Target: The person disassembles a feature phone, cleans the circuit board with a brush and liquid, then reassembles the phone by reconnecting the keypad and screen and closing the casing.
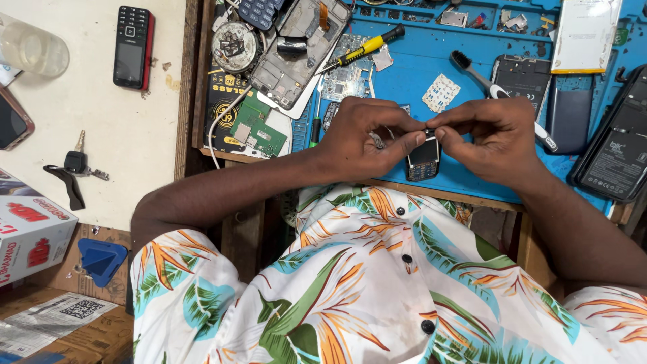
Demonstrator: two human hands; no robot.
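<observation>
Both hands meet over the near edge of the blue mat (431, 67). Left hand (367, 138) and right hand (488, 135) are touching at the fingertips, pinching the top end of a small keypad phone (423, 160). Left fingers (404, 143) are together, clamped on the phone's top left; right fingers (448, 128) are together, clamped on its top right. The phone stands roughly upright between the hands, screen toward the camera, lower end at the mat's near edge. A small metal bit shows in the left hand; can't tell what it is.

On the mat, far of the hands: a yellow screwdriver (364, 48), a circuit board (347, 74), a white keypad sheet (441, 92), and a toothbrush (475, 71) running behind the right hand. An opened phone frame (300, 54) lies far left on the mat, a green board (259, 125) near it, and a round part (234, 46) just left of the frame. A white battery (585, 34) is far right, a black battery (617, 145) at the right edge.

The table (135, 135) at left carries a red-black phone (133, 47), keys (77, 165), a clear cup (34, 48), and a white box (30, 232). A floral shirt (377, 283) fills the near view.
</observation>
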